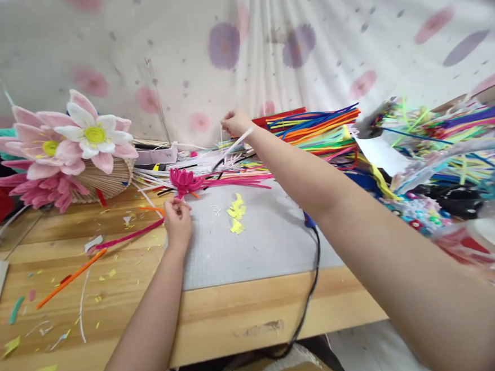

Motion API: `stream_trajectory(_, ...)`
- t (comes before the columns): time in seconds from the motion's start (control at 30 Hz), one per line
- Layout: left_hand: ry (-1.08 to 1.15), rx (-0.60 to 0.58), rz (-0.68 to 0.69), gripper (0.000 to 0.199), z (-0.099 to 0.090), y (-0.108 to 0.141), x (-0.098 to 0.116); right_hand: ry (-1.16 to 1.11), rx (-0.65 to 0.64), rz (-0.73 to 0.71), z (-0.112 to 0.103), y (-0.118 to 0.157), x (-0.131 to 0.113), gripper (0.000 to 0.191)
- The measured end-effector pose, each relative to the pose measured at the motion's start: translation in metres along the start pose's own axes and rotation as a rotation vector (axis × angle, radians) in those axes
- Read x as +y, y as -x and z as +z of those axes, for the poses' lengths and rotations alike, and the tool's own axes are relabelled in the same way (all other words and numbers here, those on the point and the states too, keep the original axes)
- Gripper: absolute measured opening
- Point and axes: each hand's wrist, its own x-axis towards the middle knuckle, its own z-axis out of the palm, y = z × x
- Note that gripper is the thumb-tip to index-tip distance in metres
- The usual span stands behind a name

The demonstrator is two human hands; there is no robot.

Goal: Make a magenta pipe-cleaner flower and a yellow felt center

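My left hand (177,220) is closed around the base of a magenta fuzzy flower (185,181), whose curled petals point up above my fingers. A long magenta stem (128,235) runs out to the left from that hand, low over the wood. Farther back, my right hand (236,123) is raised near the curtain, its fingers pinched together on a thin pale strand (221,137) that hangs down. Beside my right wrist is a white stick (236,146). Yellow scraps (236,211) lie on the grey mat (252,258) between my arms.
Bundles of coloured pipe cleaners (315,127) lie at the back and right. Pink and white fuzzy flowers (93,134) stand at the left. An orange stick (71,278) and scraps are on the wooden table (223,317). A black cable (310,294) crosses its front edge.
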Motion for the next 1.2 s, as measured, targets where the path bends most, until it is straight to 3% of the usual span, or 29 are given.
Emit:
stream_trajectory(0.13, 0.11, -0.258, 0.047, 0.025, 0.025, 0.016, 0.034, -0.129, 0.002, 0.088, 0.005, 0.024, -0.013, 0.018)
stream_trajectory(0.2, 0.196, -0.328, 0.019, 0.038, 0.039, 0.017, 0.05, -0.255, -0.05, 0.126, 0.006, 0.038, -0.019, 0.018)
stream_trajectory(0.27, 0.304, -0.313, -0.104, 0.046, 0.051, 0.011, 0.062, -0.364, -0.125, 0.148, 0.004, 0.052, -0.022, 0.017)
stream_trajectory(0.37, 0.434, -0.242, -0.269, 0.029, 0.064, -0.007, 0.068, -0.486, -0.215, 0.129, -0.006, 0.067, -0.029, 0.014)
stream_trajectory(0.47, 0.489, -0.174, -0.285, 0.028, 0.072, -0.025, 0.069, -0.576, -0.19, 0.029, -0.023, 0.073, -0.04, 0.012)
stream_trajectory(0.6, 0.421, -0.296, -0.312, 0.061, 0.085, -0.034, 0.084, -0.599, -0.153, -0.067, -0.04, 0.075, -0.053, 0.012)
stream_trajectory(0.7, 0.481, -0.412, -0.501, 0.065, 0.098, -0.03, 0.099, -0.598, -0.179, -0.046, -0.04, 0.081, -0.056, 0.014)
stream_trajectory(0.8, 0.646, -0.404, -0.608, 0.058, 0.107, -0.031, 0.11, -0.577, -0.229, -0.017, -0.039, 0.089, -0.055, 0.015)
stream_trajectory(0.93, 0.63, -0.352, -0.545, 0.039, 0.104, -0.045, 0.115, -0.41, -0.253, -0.009, -0.045, 0.097, -0.043, 0.013)
stream_trajectory(1.1, 0.34, -0.507, -0.537, 0.054, 0.082, -0.056, 0.124, -0.042, -0.346, 0.014, -0.045, 0.102, -0.015, 0.011)
stream_trajectory(1.2, 0.44, -0.595, -0.608, 0.046, 0.069, -0.051, 0.13, 0.045, -0.348, 0.0, -0.035, 0.108, 0.002, 0.008)
